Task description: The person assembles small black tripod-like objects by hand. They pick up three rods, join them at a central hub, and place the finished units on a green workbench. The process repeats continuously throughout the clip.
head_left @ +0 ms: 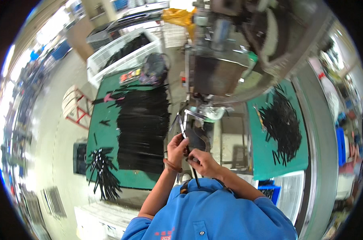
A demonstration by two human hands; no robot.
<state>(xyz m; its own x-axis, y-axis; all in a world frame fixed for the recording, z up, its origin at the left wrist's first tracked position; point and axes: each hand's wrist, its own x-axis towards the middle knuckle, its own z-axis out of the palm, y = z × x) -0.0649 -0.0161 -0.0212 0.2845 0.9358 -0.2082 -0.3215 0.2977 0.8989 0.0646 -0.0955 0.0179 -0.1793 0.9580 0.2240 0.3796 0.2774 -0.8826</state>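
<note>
Both my hands are close together in front of my blue shirt, just short of the machine. Thin black strip (195,177) runs between them, its lower end hanging toward my shirt. My left hand (176,149), with a brown band at the wrist, is closed with the fingertips pinching the strip's upper part. Closed on the same strip a little lower is my right hand (204,163). Beyond my left fingertips are slim shiny metal arms (184,122); whether the strip touches them I cannot tell. A wide layer of black strips (143,128) lies on my left.
Green table (105,139) on the left also bears a loose strip bundle (102,170) and a dark bag (154,69). A large machine (225,76) stands ahead. On the right, another green surface (265,170) holds a heap of black pieces (283,124). White crate (94,66) stands far left.
</note>
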